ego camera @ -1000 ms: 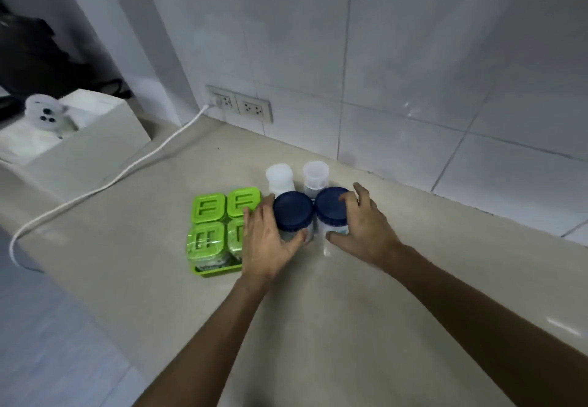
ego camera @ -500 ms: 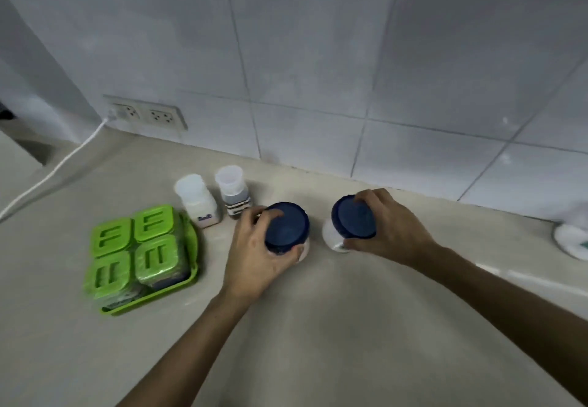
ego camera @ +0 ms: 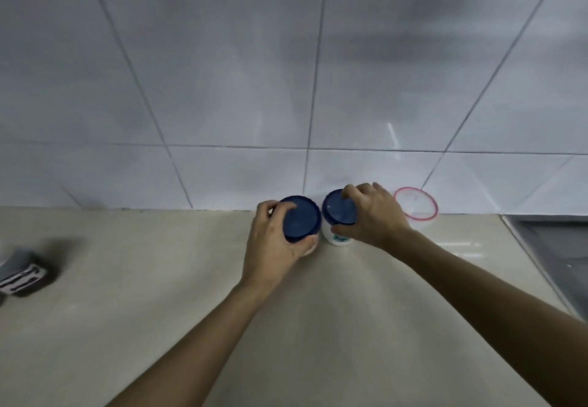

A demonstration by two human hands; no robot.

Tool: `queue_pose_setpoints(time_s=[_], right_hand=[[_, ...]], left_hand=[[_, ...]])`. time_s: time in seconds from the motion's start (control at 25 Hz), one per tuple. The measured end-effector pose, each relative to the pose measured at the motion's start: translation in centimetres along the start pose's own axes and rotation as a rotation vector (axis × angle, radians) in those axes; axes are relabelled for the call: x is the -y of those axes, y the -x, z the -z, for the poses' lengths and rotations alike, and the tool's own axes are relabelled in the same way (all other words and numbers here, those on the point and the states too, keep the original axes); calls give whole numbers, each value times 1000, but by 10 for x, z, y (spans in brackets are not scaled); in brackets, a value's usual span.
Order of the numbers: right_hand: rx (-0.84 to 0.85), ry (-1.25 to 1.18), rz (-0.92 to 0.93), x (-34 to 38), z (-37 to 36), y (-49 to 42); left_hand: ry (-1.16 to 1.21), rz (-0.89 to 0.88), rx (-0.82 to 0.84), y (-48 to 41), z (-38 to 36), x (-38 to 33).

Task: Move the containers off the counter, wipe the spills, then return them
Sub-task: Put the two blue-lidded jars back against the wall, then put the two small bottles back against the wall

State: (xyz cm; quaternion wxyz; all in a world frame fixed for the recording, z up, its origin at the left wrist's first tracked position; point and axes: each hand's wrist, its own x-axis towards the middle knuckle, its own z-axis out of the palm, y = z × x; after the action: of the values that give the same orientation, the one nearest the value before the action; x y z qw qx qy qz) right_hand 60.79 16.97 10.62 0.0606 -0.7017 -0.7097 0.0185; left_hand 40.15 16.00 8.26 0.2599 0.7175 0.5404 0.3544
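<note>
Two white plastic jars with round dark-blue screw lids stand close together on the beige stone counter [ego camera: 159,279] near the grey tiled wall [ego camera: 254,88], well to the right of a blurred dark object [ego camera: 24,271] at the counter's left edge. The left hand [ego camera: 273,244] is wrapped around the left jar [ego camera: 300,219], fingers over the lid's far rim and thumb on its near side, while the right hand [ego camera: 370,216] is clamped over the right jar [ego camera: 337,216], which shows a blue label. What the jars hold cannot be told; just right of them a clear round tub with a red rim [ego camera: 416,203] stands by the wall, its contents unclear, near the steel sink [ego camera: 553,247].
</note>
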Motion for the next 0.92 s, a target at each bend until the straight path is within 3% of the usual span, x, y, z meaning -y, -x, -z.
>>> queue_pose_setpoints(time_s=[0.36,0.52,0.72,0.92], right_hand=[[-77,111,7,-39,-10,6],[-148,134,43,-41,-8,28],[-252,33,181,21,-2,60],[-93,-16,363,147,-11,54]], left_hand=[[-90,118,30,-45,-62,-27],[-102,76,122,-31,-55,-22],[-250,52,125,27,28,10],[-464,-44,75,77,167,92]])
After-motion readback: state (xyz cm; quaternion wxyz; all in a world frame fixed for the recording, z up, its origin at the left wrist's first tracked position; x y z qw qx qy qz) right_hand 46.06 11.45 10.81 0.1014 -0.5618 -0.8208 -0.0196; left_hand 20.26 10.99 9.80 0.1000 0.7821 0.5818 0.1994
